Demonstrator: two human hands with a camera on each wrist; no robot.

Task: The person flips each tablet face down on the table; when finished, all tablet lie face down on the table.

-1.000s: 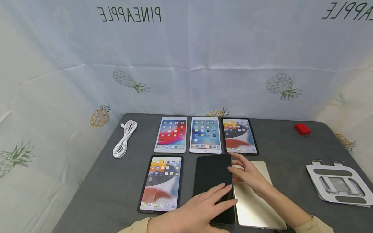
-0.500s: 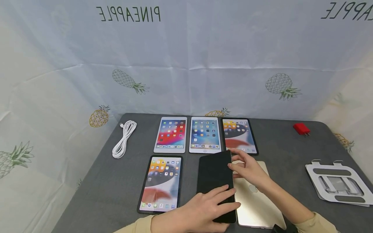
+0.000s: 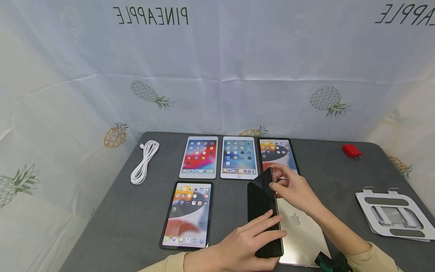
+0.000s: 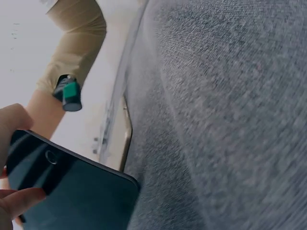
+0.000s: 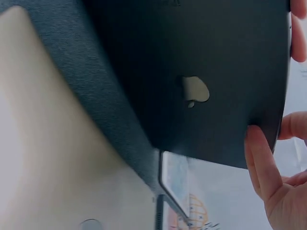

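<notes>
A black tablet (image 3: 259,198) is tilted up on its side, its dark screen facing left. My right hand (image 3: 295,190) pinches its upper right edge, thumb on the front and fingers behind, as the right wrist view shows. My left hand (image 3: 238,243) grips the lower part of the same edge, fingertips wrapping over it. In the right wrist view the tablet's dark back (image 5: 225,124) bears an apple logo. A gold tablet (image 3: 302,238) lies face down just right of it, partly hidden by my right forearm.
Two white-framed tablets (image 3: 199,176) (image 3: 239,176) and a black-framed one (image 3: 280,151) lie lit along the back. Another lit tablet (image 3: 187,215) is at the left. Further out are a coiled white cable (image 3: 144,162), a red charger plug (image 3: 351,151) and a folded white stand (image 3: 394,213).
The black tablet has gone from nearly flat to steeply tilted, its left side rising and swinging right. Both hands have shifted slightly right with it; the right hand has also moved farther back.
</notes>
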